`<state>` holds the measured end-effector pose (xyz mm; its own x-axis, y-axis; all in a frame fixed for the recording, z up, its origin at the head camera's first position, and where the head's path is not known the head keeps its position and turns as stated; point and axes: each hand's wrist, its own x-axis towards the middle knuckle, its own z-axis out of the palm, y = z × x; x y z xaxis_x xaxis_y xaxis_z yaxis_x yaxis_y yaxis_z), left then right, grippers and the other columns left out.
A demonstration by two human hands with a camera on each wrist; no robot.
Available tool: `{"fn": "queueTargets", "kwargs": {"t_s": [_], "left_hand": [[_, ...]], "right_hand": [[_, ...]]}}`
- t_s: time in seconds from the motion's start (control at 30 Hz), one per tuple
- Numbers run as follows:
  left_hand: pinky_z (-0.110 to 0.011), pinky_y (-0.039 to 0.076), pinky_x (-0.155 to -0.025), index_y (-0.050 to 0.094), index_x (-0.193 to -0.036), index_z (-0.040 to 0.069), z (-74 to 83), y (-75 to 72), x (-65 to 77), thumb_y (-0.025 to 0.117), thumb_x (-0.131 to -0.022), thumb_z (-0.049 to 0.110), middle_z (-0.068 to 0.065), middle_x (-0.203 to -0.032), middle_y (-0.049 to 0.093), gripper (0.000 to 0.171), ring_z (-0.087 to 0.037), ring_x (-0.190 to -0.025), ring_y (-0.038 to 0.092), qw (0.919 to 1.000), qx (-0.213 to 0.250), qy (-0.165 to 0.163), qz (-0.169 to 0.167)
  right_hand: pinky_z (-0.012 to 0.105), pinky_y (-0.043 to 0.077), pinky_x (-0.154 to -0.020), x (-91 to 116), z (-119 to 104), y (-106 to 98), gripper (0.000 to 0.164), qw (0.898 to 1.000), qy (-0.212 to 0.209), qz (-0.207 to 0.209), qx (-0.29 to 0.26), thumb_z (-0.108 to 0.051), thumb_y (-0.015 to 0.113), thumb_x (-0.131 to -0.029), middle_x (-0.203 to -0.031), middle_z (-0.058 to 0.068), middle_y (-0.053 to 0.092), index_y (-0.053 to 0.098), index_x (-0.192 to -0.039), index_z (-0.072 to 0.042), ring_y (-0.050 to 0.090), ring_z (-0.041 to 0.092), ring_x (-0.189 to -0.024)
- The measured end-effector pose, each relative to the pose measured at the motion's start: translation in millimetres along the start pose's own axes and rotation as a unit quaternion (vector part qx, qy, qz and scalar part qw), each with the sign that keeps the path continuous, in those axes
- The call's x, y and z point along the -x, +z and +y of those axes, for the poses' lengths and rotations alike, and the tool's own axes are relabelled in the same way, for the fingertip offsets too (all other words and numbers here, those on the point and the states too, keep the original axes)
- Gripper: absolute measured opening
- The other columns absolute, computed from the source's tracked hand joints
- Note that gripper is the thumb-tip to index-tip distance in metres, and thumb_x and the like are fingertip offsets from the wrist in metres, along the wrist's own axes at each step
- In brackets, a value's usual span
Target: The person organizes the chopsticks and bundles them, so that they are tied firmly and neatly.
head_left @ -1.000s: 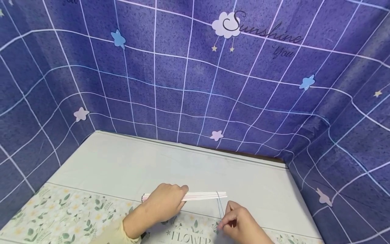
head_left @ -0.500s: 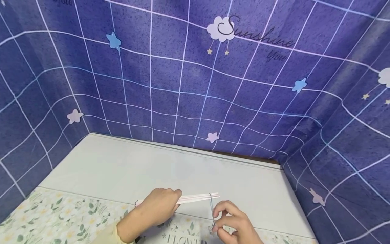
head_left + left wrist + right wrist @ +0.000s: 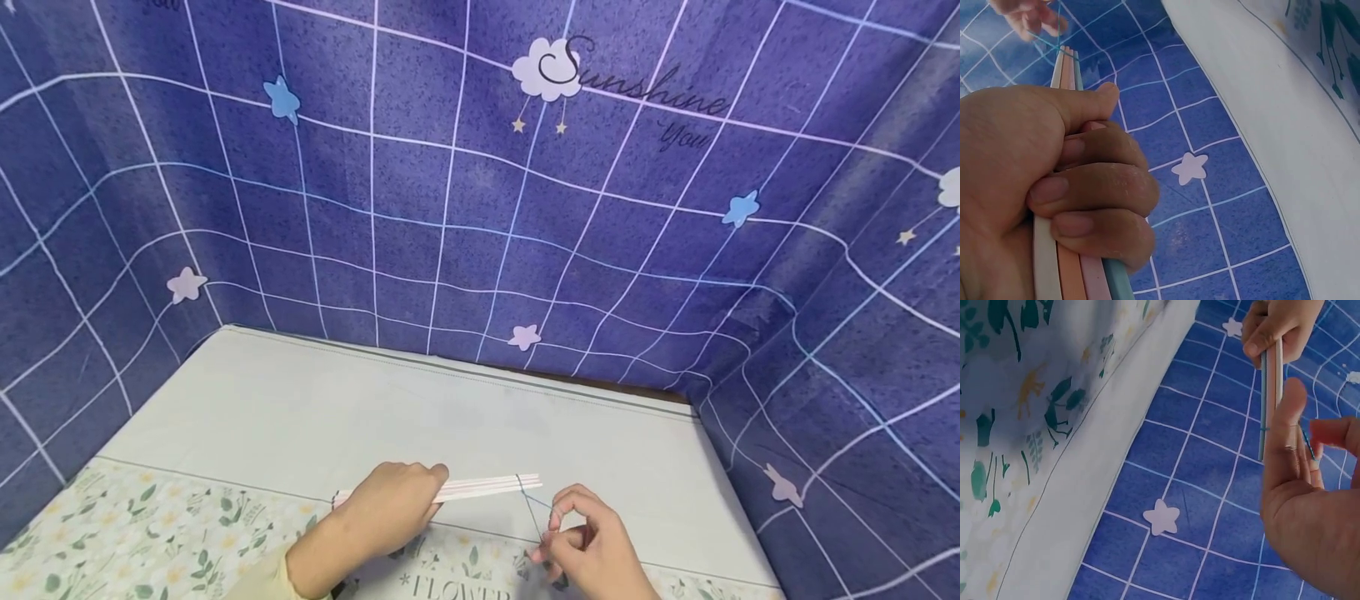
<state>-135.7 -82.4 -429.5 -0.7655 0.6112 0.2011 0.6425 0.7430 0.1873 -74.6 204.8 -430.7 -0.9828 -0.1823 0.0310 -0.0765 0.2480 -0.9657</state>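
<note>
My left hand [image 3: 401, 504] is wrapped round a bundle of slim chopsticks [image 3: 483, 489]. In the left wrist view the chopsticks [image 3: 1069, 272] are cream, orange, pink and teal, lying side by side with their narrow ends pointing away. A thin blue-green elastic band [image 3: 532, 517] circles the bundle near its right end. From there it stretches, crossed over itself, to my right hand [image 3: 596, 542], whose curled fingers and thumb hold the loop. The right wrist view shows part of the band [image 3: 1309, 445] between those fingers. A dark band-like mark [image 3: 335, 500] sits at the bundle's left end.
A white table cover [image 3: 360, 400] with a floral front part [image 3: 172, 533] and printed lettering lies under the hands. Behind it and at both sides hangs a blue-purple grid curtain [image 3: 420, 250] with stars and clouds.
My right hand first pulls the band down from the bundle, then spreads and twists its loop, so the strands now cross. My left hand keeps its grip. The view has shifted slightly.
</note>
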Motion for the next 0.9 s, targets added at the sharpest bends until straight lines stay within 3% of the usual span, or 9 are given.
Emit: {"fn": "queueTargets", "kwargs": {"t_s": [0.13, 0.23, 0.33, 0.43, 0.53, 0.7, 0.9], "left_hand": [[-0.033, 0.063, -0.066, 0.07, -0.099, 0.01, 0.9, -0.4, 0.0, 0.067, -0.101, 0.028, -0.005, -0.082, 0.078, 0.019, -0.016, -0.069, 0.075, 1.0, -0.005, 0.002, 0.004], [-0.031, 0.062, -0.064, 0.069, -0.098, 0.01, 1.7, -1.4, -0.5, 0.065, -0.101, 0.028, -0.004, -0.08, 0.077, 0.018, -0.014, -0.066, 0.073, 0.9999, -0.005, 0.004, 0.008], [-0.03, 0.061, -0.063, 0.069, -0.098, 0.01, 2.9, -2.3, -0.7, 0.064, -0.102, 0.028, -0.004, -0.08, 0.077, 0.019, -0.012, -0.064, 0.071, 0.9999, -0.001, 0.004, 0.01], [-0.03, 0.061, -0.062, 0.069, -0.097, 0.011, 3.8, -2.9, -0.9, 0.064, -0.102, 0.028, -0.004, -0.079, 0.077, 0.018, -0.01, -0.063, 0.069, 0.9999, 0.002, 0.006, 0.013], [-0.029, 0.059, -0.06, 0.068, -0.095, 0.012, 4.1, -3.3, -1.2, 0.065, -0.102, 0.027, -0.003, -0.077, 0.076, 0.017, -0.007, -0.06, 0.065, 0.9998, 0.0, 0.009, 0.015], [-0.027, 0.054, -0.056, 0.066, -0.091, 0.013, 3.6, -4.1, -1.2, 0.067, -0.1, 0.028, 0.0, -0.072, 0.072, 0.018, -0.004, -0.055, 0.055, 0.9995, -0.019, 0.023, 0.013], [-0.023, 0.049, -0.053, 0.062, -0.086, 0.017, 3.3, -4.7, -0.3, 0.061, -0.105, 0.034, 0.005, -0.067, 0.068, 0.026, 0.001, -0.054, 0.045, 0.9982, -0.022, 0.055, 0.011]], "right_hand": [[0.044, 0.059, -0.048, -0.9, -2.8, 1.7, 0.014, 0.997, 0.059, 0.04, 0.01, 0.006, 0.059, -0.095, -0.115, 0.017, 0.067, 0.054, -0.105, -0.002, 0.074, 0.025, -0.056], [0.04, 0.055, -0.041, -3.0, -1.8, 2.7, 0.014, 0.996, 0.061, 0.063, 0.024, 0.009, 0.055, -0.095, -0.126, 0.018, 0.056, 0.06, -0.101, -0.003, 0.072, 0.023, -0.055], [0.036, 0.051, -0.036, -5.1, 0.4, 2.5, 0.019, 0.994, 0.063, 0.074, 0.044, 0.009, 0.053, -0.097, -0.123, 0.019, 0.058, 0.069, -0.099, -0.001, 0.068, 0.019, -0.051], [0.034, 0.047, -0.033, -5.6, 2.2, 1.9, 0.017, 0.992, 0.067, 0.08, 0.064, 0.005, 0.06, -0.098, -0.122, 0.016, 0.062, 0.075, -0.105, -0.002, 0.065, 0.017, -0.046], [0.032, 0.045, -0.032, -6.0, 2.3, 1.8, 0.018, 0.991, 0.068, 0.087, 0.078, -0.002, 0.075, -0.093, -0.121, 0.012, 0.067, 0.076, -0.11, -0.006, 0.063, 0.017, -0.042], [0.031, 0.048, -0.035, -7.1, -0.8, 2.1, 0.046, 0.989, 0.052, 0.094, 0.103, -0.008, 0.093, -0.076, -0.127, 0.01, 0.07, 0.075, -0.118, -0.007, 0.062, 0.014, -0.041], [0.028, 0.057, -0.05, -7.8, -1.9, -0.4, 0.068, 0.988, 0.011, 0.07, 0.136, -0.01, 0.097, -0.07, -0.142, 0.007, 0.064, 0.069, -0.132, -0.004, 0.061, 0.009, -0.047]]}}
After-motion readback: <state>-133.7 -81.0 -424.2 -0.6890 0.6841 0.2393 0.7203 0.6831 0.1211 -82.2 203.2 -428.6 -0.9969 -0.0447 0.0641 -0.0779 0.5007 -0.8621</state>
